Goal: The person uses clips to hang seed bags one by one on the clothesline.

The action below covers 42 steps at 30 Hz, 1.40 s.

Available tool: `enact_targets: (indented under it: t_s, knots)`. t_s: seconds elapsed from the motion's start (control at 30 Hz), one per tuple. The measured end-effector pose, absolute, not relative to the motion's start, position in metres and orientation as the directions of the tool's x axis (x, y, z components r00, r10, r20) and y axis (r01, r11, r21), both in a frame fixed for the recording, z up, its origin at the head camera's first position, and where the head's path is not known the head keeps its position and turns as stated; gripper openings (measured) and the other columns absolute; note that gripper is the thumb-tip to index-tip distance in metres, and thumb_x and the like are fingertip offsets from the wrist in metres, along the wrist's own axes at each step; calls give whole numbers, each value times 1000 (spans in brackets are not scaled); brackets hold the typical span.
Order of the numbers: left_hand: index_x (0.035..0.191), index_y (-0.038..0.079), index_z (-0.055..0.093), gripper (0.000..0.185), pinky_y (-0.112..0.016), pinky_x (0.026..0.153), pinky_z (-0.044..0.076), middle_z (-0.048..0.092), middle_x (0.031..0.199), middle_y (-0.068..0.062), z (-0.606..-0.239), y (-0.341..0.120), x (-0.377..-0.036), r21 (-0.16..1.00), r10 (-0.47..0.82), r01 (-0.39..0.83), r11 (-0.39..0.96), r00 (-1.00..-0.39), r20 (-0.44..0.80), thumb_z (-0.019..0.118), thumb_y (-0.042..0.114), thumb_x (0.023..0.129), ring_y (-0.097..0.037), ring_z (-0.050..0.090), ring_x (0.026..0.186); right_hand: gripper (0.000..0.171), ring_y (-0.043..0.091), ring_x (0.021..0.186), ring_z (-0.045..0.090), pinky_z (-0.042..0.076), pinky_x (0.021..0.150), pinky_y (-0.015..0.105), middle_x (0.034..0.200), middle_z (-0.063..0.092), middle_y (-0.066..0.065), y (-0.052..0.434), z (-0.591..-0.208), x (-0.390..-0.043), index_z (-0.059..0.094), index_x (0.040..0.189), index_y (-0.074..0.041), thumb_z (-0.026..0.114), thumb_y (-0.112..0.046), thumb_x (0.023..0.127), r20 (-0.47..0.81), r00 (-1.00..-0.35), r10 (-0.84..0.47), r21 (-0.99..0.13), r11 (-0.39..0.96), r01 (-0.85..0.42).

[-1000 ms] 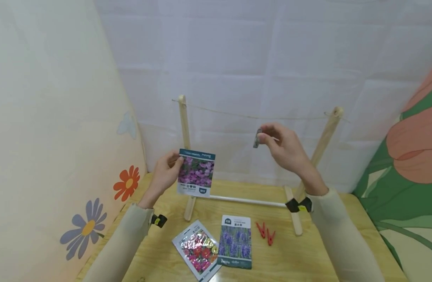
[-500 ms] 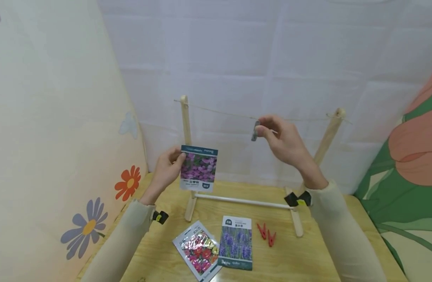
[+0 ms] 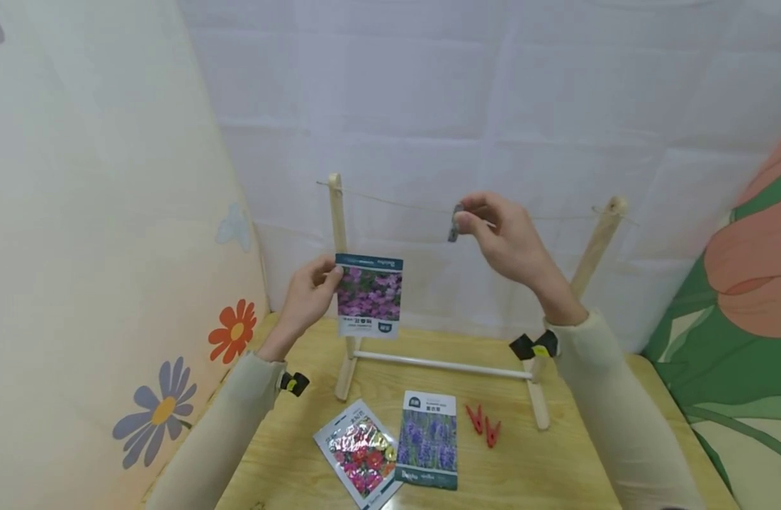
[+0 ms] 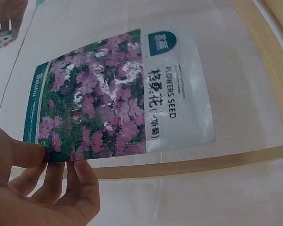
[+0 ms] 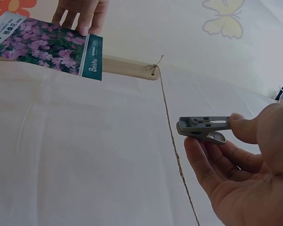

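Hands raised: left hand [image 3: 307, 294] pinches the packet's [image 3: 368, 295] left edge; right hand [image 3: 502, 241] pinches a grey peg [image 3: 453, 222] beside the string [image 3: 397, 202]. Packet looks light, floppy, slick; best gripped near its top.

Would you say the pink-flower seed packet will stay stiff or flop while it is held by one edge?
The seed packet, pinched at one edge by the left hand, stands flat, so it is probably fairly stiff and light. Its glossy surface may be slippery.

This looks like a small craft corner in a home. Cloths [image 3: 97, 212] with painted flowers and butterflies hang around a wooden desk [image 3: 556, 467]. A little wooden stand [image 3: 336, 283] with a string [image 3: 397, 203] sits on it.
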<state>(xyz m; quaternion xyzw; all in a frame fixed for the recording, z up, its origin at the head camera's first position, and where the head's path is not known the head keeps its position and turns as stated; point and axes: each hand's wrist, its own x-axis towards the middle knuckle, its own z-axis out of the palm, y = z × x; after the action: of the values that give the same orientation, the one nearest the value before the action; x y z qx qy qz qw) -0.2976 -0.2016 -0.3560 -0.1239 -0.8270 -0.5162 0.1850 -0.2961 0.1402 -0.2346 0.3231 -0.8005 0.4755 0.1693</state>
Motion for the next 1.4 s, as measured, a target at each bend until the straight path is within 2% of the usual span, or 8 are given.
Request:
enact_targets:
  t_s: [0.1, 0.27, 0.43, 0.63, 1.0, 1.23, 1.4]
  knots:
    - [121, 1, 71, 23, -34, 85, 61, 76, 115, -19, -352, -201, -300, 800, 22, 404, 444, -897, 441, 56, 14, 111, -34, 77, 101, 26, 36, 113, 73, 61, 102, 36, 121, 68, 23, 139, -231, -297, 62, 128, 9, 59, -9, 110, 583, -729, -359, -642, 346, -684]
    - [123, 0, 71, 23, -26, 79, 59, 75, 115, -20, -345, -199, -301, 794, 17, 407, 452, -894, 448, 57, 14, 110, -34, 77, 99, 27, 39, 111, 74, 58, 107, 45, 123, 68, 23, 136, -226, -301, 63, 129, 8, 59, -12, 111, 576, -734, -360, -633, 371, -679]
    - [123, -1, 72, 23, -24, 74, 58, 76, 117, -21, -338, -198, -302, 789, -2, 403, 464, -890, 456, 59, 14, 109, -35, 76, 98, 26, 37, 109, 75, 57, 108, 49, 121, 70, 22, 130, -220, -303, 64, 128, 5, 60, -13, 110, 580, -727, -366, -624, 374, -686]
    - [122, -3, 72, 24, -24, 76, 61, 75, 119, -23, -334, -199, -306, 770, -6, 425, 476, -874, 486, 59, 12, 109, -39, 77, 102, 26, 35, 109, 75, 57, 107, 50, 121, 71, 20, 123, -214, -306, 64, 128, 3, 60, -15, 110, 586, -718, -376, -608, 381, -696]
    - [121, -2, 72, 21, -28, 77, 63, 75, 118, -22, -325, -201, -312, 758, -26, 427, 493, -864, 503, 61, 10, 107, -39, 76, 101, 25, 32, 106, 75, 58, 107, 50, 118, 73, 18, 112, -205, -313, 67, 126, 1, 61, -18, 110, 596, -715, -366, -584, 414, -698]
    - [120, -1, 72, 20, -46, 84, 65, 75, 118, -20, -319, -200, -316, 752, -24, 425, 503, -863, 504, 61, 10, 108, -39, 76, 103, 24, 29, 104, 75, 61, 101, 48, 116, 75, 16, 105, -203, -317, 70, 122, 0, 63, -19, 109, 651, -685, -326, -551, 418, -722]
    - [121, -1, 71, 21, -50, 86, 65, 75, 118, -21, -314, -199, -318, 746, -20, 434, 505, -859, 512, 60, 11, 108, -40, 76, 105, 21, 25, 102, 75, 62, 95, 45, 112, 76, 14, 100, -202, -320, 72, 118, -2, 65, -19, 108, 696, -658, -288, -523, 425, -739]
